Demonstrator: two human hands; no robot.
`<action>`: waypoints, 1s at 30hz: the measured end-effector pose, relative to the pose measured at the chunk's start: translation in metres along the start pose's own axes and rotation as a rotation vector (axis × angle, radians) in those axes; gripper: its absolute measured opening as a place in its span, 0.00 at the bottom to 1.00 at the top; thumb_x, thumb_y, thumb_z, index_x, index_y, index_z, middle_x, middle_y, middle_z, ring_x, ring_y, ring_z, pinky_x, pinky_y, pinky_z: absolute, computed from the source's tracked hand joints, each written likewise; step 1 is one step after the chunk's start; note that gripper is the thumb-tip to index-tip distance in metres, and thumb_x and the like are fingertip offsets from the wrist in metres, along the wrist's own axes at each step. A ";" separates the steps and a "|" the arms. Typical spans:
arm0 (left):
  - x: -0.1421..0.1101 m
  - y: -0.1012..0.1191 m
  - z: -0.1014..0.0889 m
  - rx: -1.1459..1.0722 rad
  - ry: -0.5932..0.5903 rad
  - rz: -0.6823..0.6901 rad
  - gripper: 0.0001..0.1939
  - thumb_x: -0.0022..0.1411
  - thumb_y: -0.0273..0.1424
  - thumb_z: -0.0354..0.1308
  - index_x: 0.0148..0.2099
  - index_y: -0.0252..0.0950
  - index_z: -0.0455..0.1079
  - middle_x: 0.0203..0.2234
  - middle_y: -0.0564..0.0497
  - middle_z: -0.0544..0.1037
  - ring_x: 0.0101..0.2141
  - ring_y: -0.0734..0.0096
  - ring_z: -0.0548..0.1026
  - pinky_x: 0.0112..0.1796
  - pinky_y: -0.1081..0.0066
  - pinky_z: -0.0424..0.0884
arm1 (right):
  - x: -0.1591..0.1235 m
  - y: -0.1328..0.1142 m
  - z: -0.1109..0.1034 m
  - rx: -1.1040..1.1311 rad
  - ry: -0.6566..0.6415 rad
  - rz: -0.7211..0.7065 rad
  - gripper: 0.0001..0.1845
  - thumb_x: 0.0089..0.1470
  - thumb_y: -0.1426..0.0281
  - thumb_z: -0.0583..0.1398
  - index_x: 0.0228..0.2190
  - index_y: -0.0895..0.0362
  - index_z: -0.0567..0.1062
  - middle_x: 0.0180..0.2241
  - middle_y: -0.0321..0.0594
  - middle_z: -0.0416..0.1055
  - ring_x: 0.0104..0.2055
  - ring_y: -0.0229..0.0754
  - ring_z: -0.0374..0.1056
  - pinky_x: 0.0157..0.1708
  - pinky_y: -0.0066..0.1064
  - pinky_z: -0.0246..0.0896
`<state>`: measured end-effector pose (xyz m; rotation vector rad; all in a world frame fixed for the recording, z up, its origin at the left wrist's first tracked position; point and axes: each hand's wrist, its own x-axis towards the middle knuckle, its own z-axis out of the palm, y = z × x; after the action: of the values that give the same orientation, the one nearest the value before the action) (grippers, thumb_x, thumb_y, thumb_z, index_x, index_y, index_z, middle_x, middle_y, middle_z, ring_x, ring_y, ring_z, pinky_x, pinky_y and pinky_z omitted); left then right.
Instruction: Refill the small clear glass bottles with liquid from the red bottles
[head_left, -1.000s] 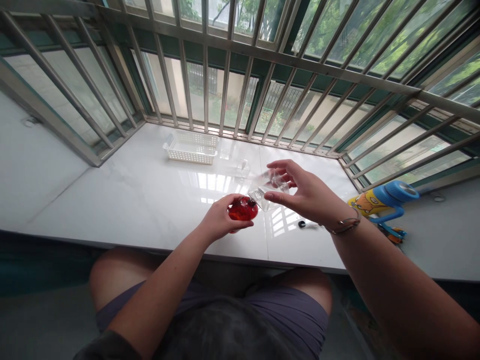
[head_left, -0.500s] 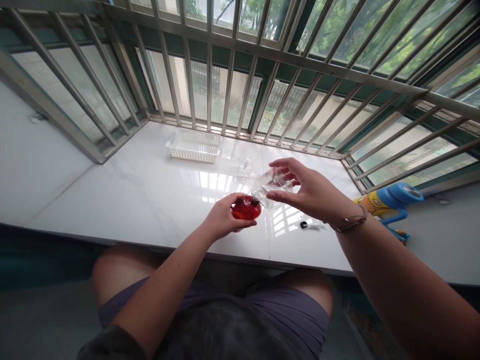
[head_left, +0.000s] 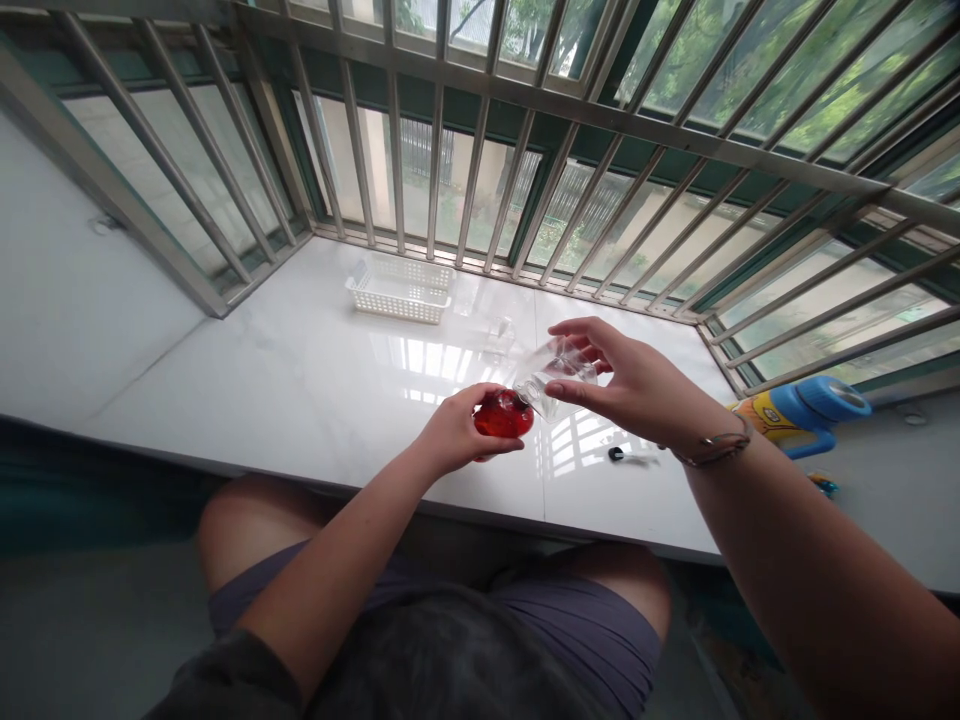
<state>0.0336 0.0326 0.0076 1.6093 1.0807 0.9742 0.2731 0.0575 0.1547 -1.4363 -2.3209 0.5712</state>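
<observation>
Red flask (head_left: 501, 421) over the desk (head_left: 300, 370), gripped in the left hand (head_left: 450, 432), the nearer one; mouth end towards the right hand (head_left: 637, 387). Right hand holds clear glass vessel (head_left: 564, 382) between thumb and fingers, its long axis slanting towards flask mouth. Contact there: cannot tell.

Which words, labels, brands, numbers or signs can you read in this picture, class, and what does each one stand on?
No text can be read for certain.
Yellow and blue bottle: a small mark in its printed pattern, too small and blurred to read.
Red vessel: no lettering shows.
Clear vessel: none can be made out.
White basket: no lettering shows.
</observation>
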 end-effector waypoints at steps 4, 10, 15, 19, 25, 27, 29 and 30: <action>-0.001 0.000 0.000 0.003 0.012 0.000 0.38 0.45 0.41 0.82 0.57 0.42 0.73 0.47 0.49 0.82 0.47 0.58 0.80 0.49 0.62 0.77 | 0.001 0.000 -0.002 -0.012 0.004 0.008 0.41 0.53 0.39 0.67 0.61 0.46 0.71 0.52 0.48 0.78 0.50 0.57 0.75 0.49 0.50 0.74; -0.001 -0.002 0.001 -0.003 0.003 0.003 0.36 0.46 0.41 0.82 0.56 0.43 0.74 0.47 0.50 0.82 0.47 0.60 0.81 0.48 0.64 0.76 | 0.003 0.000 -0.002 -0.032 0.005 0.001 0.41 0.53 0.39 0.66 0.60 0.47 0.72 0.50 0.48 0.78 0.49 0.57 0.75 0.48 0.50 0.73; 0.000 -0.004 0.002 -0.008 0.006 0.014 0.37 0.45 0.40 0.82 0.56 0.43 0.74 0.47 0.50 0.83 0.46 0.59 0.81 0.49 0.63 0.76 | 0.004 0.002 -0.001 -0.040 -0.007 -0.003 0.41 0.52 0.39 0.67 0.60 0.46 0.72 0.50 0.48 0.78 0.48 0.57 0.75 0.48 0.50 0.73; 0.000 -0.004 0.002 -0.013 0.006 0.015 0.37 0.45 0.41 0.82 0.56 0.43 0.74 0.47 0.50 0.83 0.46 0.60 0.81 0.49 0.62 0.76 | 0.004 0.001 -0.001 -0.041 -0.011 -0.004 0.41 0.52 0.38 0.67 0.60 0.46 0.72 0.50 0.48 0.78 0.49 0.57 0.75 0.48 0.50 0.73; 0.001 -0.004 0.003 -0.025 0.016 0.026 0.37 0.45 0.40 0.82 0.57 0.43 0.74 0.47 0.50 0.83 0.46 0.60 0.81 0.50 0.62 0.76 | 0.005 -0.001 -0.003 -0.023 -0.001 0.014 0.40 0.53 0.40 0.67 0.60 0.47 0.73 0.50 0.48 0.78 0.50 0.58 0.75 0.48 0.50 0.73; 0.001 -0.004 0.003 -0.024 0.020 0.033 0.38 0.45 0.41 0.82 0.57 0.43 0.74 0.48 0.50 0.83 0.47 0.60 0.81 0.50 0.62 0.76 | 0.006 -0.001 -0.004 -0.018 0.006 0.018 0.40 0.54 0.40 0.67 0.60 0.48 0.73 0.50 0.49 0.78 0.50 0.58 0.75 0.49 0.51 0.73; 0.001 -0.003 0.003 -0.023 0.022 0.037 0.38 0.45 0.42 0.82 0.57 0.43 0.74 0.48 0.50 0.83 0.47 0.60 0.81 0.50 0.63 0.76 | 0.007 0.000 -0.006 -0.005 0.003 0.033 0.38 0.55 0.41 0.66 0.59 0.48 0.73 0.50 0.48 0.78 0.49 0.58 0.75 0.49 0.52 0.73; 0.001 -0.003 0.003 -0.023 0.023 0.039 0.38 0.45 0.42 0.82 0.58 0.43 0.74 0.48 0.50 0.83 0.47 0.60 0.81 0.50 0.63 0.76 | 0.007 0.000 -0.007 0.005 -0.002 0.043 0.38 0.55 0.41 0.65 0.59 0.47 0.74 0.50 0.48 0.79 0.48 0.57 0.75 0.49 0.53 0.73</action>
<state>0.0363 0.0336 0.0042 1.6095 1.0536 1.0297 0.2735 0.0649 0.1614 -1.4873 -2.2937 0.5900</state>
